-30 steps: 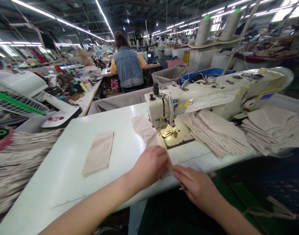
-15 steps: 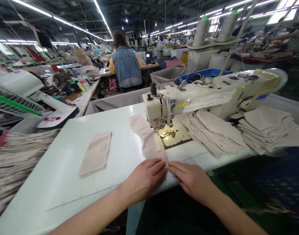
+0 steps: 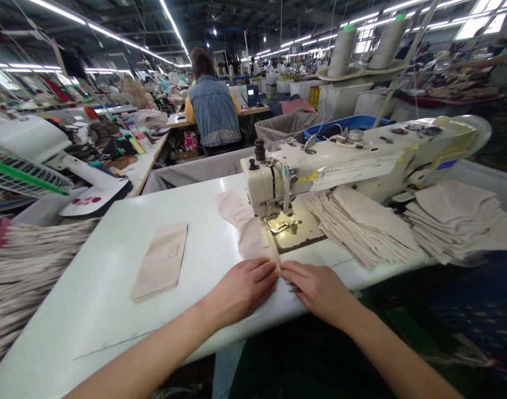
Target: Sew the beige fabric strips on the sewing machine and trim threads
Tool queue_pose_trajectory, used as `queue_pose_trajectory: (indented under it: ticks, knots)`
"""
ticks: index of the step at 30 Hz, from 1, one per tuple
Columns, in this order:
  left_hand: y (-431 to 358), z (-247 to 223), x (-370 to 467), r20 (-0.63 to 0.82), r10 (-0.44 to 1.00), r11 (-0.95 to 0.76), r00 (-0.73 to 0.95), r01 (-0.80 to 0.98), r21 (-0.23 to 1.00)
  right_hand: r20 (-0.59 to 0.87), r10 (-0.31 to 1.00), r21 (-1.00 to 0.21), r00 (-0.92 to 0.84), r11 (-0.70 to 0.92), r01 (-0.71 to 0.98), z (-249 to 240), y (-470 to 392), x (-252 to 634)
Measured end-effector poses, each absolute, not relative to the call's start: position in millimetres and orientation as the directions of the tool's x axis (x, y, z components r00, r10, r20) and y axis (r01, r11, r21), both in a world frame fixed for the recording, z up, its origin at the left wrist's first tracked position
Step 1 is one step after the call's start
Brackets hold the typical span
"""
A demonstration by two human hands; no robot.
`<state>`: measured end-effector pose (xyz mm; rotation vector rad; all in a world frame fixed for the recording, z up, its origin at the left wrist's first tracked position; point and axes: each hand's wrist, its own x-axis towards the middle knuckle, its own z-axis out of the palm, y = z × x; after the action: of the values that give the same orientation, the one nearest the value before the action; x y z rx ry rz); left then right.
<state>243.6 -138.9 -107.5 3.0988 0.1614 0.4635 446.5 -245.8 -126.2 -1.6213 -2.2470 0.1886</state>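
A long beige fabric piece (image 3: 247, 224) lies on the white table, just left of the needle area of the sewing machine (image 3: 265, 185). My left hand (image 3: 251, 285) is closed on its near end, fingers pressed together. Beside it, my right hand (image 3: 315, 285) pinches the same end at the right edge, the fingertips of both hands almost touching. The fabric under my fingers is hidden. Further left, a folded beige piece (image 3: 159, 263) with a small label lies flat.
Two stacks of beige pieces, one nearer (image 3: 361, 224) and one further right (image 3: 465, 216), lie beside the machine. A tall fabric pile (image 3: 24, 277) stands at the left edge. Thread cones (image 3: 342, 52) stand behind; a seated person (image 3: 214, 105) is further back.
Both hands have moved slightly forward and left, carrying the near end of the long fabric piece with them. Its far end has shifted a little left too.
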Motion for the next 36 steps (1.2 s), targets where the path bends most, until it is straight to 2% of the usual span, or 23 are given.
queue_pose_trajectory:
  ticks: [11, 25, 36]
  knots:
    - [-118, -106, 249, 0.300, 0.094, -0.996, 0.949, 0.091, 0.027, 0.188, 0.947, -0.303, -0.260, 0.308, 0.902, -125, -223, 451]
    - [-89, -108, 252, 0.285, 0.118, -0.993, 0.951, 0.106, 0.055, 0.130, 0.971, -0.213, -0.199, 0.224, 0.951, -115, -200, 453]
    - [-69, -108, 256, 0.275, 0.126, -0.992, 0.953, 0.123, 0.029, 0.096, 0.984, -0.186, -0.149, 0.165, 0.969, -108, -186, 449]
